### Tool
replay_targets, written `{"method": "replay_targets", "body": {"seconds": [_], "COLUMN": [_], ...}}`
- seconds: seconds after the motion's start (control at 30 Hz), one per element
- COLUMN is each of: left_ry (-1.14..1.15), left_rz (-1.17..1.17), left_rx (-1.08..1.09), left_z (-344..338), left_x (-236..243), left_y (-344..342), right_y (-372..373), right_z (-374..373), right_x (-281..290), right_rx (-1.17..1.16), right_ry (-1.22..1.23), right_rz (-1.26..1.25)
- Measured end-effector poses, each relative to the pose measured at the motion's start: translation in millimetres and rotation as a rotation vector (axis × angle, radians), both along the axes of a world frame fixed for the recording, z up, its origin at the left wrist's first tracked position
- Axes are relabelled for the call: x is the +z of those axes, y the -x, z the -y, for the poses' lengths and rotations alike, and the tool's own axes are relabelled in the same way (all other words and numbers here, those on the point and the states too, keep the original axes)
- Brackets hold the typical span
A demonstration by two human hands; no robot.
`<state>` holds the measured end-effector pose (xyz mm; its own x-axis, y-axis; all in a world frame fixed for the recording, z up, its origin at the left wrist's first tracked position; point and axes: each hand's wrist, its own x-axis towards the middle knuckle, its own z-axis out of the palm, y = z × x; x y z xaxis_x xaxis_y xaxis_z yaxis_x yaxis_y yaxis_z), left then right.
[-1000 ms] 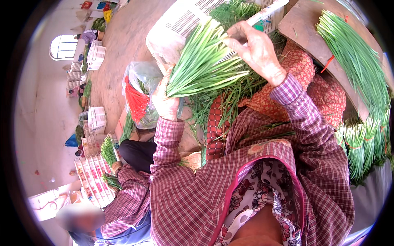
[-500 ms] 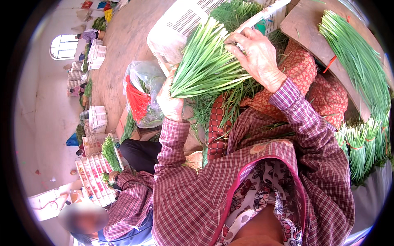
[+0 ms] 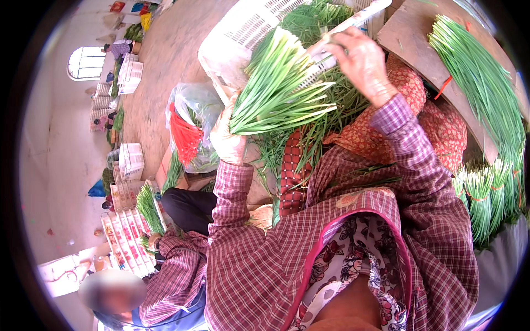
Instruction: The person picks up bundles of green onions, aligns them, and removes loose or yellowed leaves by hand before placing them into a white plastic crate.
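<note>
My left hand [image 3: 228, 138] is closed round the lower end of a bunch of green chives [image 3: 279, 91]. The bunch fans out to the right, its pale cut ends pointing up and right. To the right of those ends my right hand [image 3: 363, 62] hovers over the crate's near rim, apart from the bunch. Its thumb and fingers are pinched together; what they hold, if anything, I cannot make out. Beyond both hands stands a white slatted crate [image 3: 225, 58] with loose greens [image 3: 312, 25] in it. More loose green stalks [image 3: 342, 91] lie below the bunch, over my lap.
At the left, a clear plastic bag [image 3: 201, 105] has red ties [image 3: 185, 132] hanging from it. A board [image 3: 408, 33] at the right carries a long tied bundle [image 3: 477, 83], with several tied bundles [image 3: 486, 193] standing below. A co-worker [image 3: 171, 270] sits at my left.
My right hand has drawn away from the bunch, up and to the right. The left hand keeps its hold, and the stalks at the bunch's right side have shifted slightly.
</note>
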<state>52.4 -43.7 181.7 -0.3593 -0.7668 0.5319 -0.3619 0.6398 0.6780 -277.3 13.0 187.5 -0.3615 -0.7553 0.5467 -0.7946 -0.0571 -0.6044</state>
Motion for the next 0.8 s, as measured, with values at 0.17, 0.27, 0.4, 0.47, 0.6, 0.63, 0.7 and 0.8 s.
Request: {"method": "replay_targets", "body": {"seconds": [0.17,0.27,0.4,0.47,0.6,0.63,0.7,0.8], "left_ry": [-0.073,-0.077,-0.059,-0.060,-0.050,-0.035,0.006,0.047], "left_rz": [-0.062,-0.043,-0.042,-0.045,-0.049,-0.025,0.064,0.102], "left_rx": [0.016,0.015,0.011,0.010,-0.001,0.004,0.035,0.054], "left_z": [7,5,2,0,1,0,-2,-1], "left_x": [-10,-7,-5,-2,-2,-2,0,-2], "left_y": [-19,-19,-16,-13,-12,-12,-12,-19], "right_y": [57,42,-3,-14,-20,-19,-19,-2], "right_z": [-8,-10,-11,-7,-4,-4,-5,0], "right_x": [-14,7,50,53,53,54,54,44], "right_rx": [-0.216,-0.029,0.415,0.444,0.438,0.422,0.390,0.223], "right_ry": [-0.120,0.011,0.147,0.135,0.098,0.113,0.138,0.257], "right_rz": [-0.364,-0.187,0.281,0.305,0.233,0.198,0.126,-0.013]}}
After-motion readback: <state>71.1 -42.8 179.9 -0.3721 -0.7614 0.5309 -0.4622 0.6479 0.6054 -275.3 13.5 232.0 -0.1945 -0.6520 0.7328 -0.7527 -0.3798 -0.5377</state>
